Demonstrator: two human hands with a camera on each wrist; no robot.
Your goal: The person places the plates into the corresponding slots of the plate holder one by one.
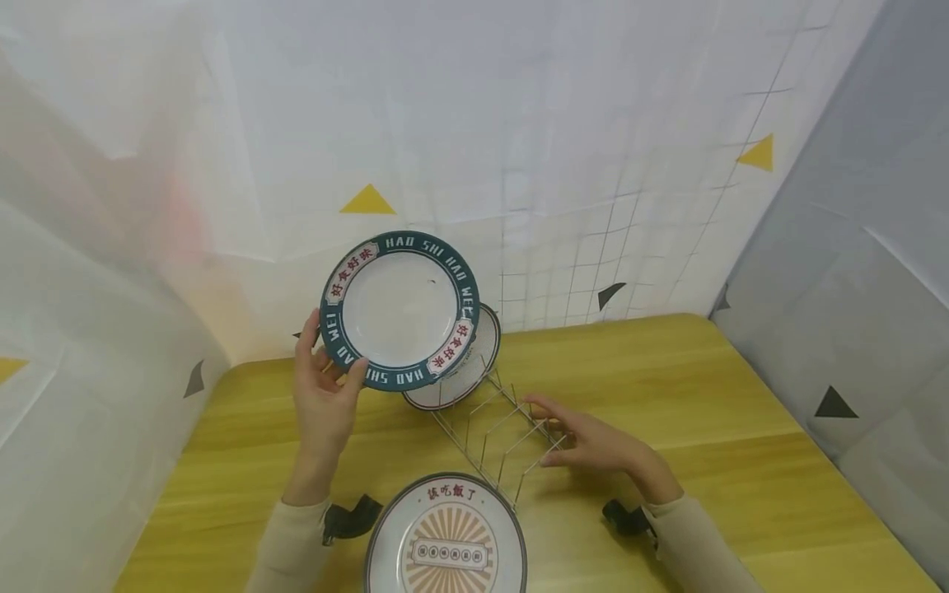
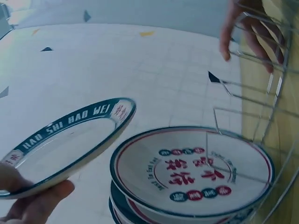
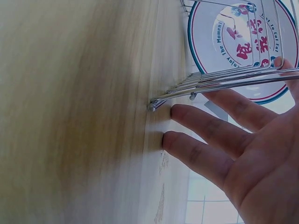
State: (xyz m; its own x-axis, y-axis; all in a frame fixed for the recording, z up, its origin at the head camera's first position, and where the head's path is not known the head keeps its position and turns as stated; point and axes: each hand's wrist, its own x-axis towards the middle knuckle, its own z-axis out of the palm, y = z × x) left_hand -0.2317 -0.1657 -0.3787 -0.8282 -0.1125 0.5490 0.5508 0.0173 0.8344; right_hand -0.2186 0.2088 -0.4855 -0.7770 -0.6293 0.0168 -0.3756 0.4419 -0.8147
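Observation:
My left hand (image 1: 324, 403) grips the lower left edge of a white plate (image 1: 400, 309) with a green lettered rim, raised and tilted, thumb over its face. Behind it a stack of plates shows; its top plate (image 2: 194, 172) carries red characters inside a ring of small lettering. A wire plate rack (image 1: 472, 458) stands between my hands, slots running between its thin bars. At the rack's right side is my right hand (image 1: 593, 441), its fingers (image 3: 210, 126) extended beside the bottom rail and fingertips close to the tabletop.
Nearer to me, a white plate (image 1: 445, 543) with an orange sunburst lies left of the rack's near end. The wooden table (image 1: 652, 379) is bounded by white sheet walls (image 1: 445, 107) at the back and sides.

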